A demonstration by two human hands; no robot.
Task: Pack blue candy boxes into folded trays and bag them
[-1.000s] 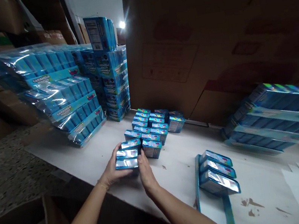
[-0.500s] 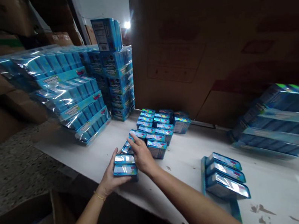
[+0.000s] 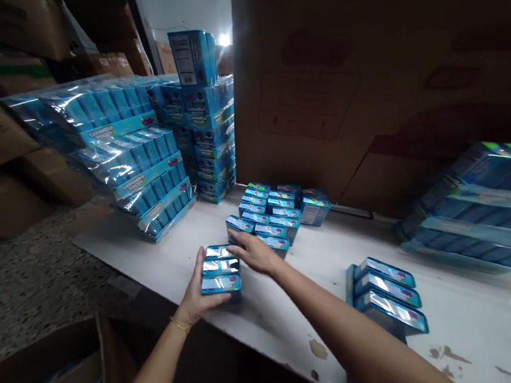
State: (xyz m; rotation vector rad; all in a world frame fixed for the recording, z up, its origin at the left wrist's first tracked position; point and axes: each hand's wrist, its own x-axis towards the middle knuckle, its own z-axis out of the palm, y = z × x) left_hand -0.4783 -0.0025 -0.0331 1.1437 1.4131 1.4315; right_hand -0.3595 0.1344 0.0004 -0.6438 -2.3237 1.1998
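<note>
Head view: three small blue boxes [image 3: 220, 268], side by side, are grasped from the left by the left grip [image 3: 198, 296], with the thumb laid along the near one. They are held near the front edge of the white surface [image 3: 149, 261]; whether they are lifted cannot be told. The right grip [image 3: 257, 254] is placed at their far right corner; whether anything is clasped by it cannot be told. Just beyond, grouped boxes [image 3: 269, 212] are set in rows before a large cardboard box [image 3: 312, 64]. To the right, three more boxes [image 3: 392, 289] are stood in a blue tray [image 3: 350, 283], partly hidden by the forearm. Wrapped packs [image 3: 143, 181] are piled at the left; a blurred wrapped stack [image 3: 502, 202] is seen at the right.
</note>
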